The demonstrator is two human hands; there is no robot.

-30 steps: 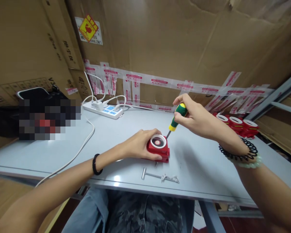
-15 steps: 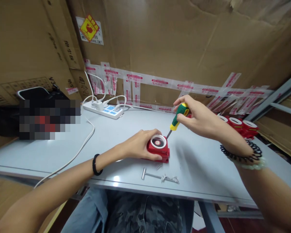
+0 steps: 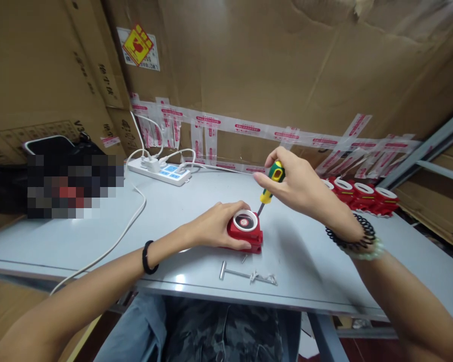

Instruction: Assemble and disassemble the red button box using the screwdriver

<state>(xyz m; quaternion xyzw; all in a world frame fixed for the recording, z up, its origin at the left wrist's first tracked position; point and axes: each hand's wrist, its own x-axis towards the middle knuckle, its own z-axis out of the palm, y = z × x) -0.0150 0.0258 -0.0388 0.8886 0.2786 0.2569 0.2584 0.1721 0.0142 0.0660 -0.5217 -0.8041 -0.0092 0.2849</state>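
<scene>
My left hand (image 3: 216,224) is wrapped round the near left side of a red box-like housing (image 3: 255,237), which rests on the table. A white ring (image 3: 245,220) with a dark round face tops the housing. A screwdriver (image 3: 267,195) with a green and yellow handle leans in my right hand (image 3: 304,183), between thumb and fingers. Its shaft tip meets the housing's far right corner; the exact contact spot is hidden. In front of the housing lie a small screw-like piece (image 3: 244,259) and a metal T-handle tool (image 3: 236,273) with whitish scraps at its end.
Several similar red housings (image 3: 363,197) with white rings stand in a row at the back right. A white power strip (image 3: 162,172) with plugs sits at the back left, its cable (image 3: 125,234) crossing the table. A large cardboard box (image 3: 249,65) walls off the back.
My right hand has shifted left and turned round the screwdriver handle, which now stands a little more upright. My left hand still grips the housing in place.
</scene>
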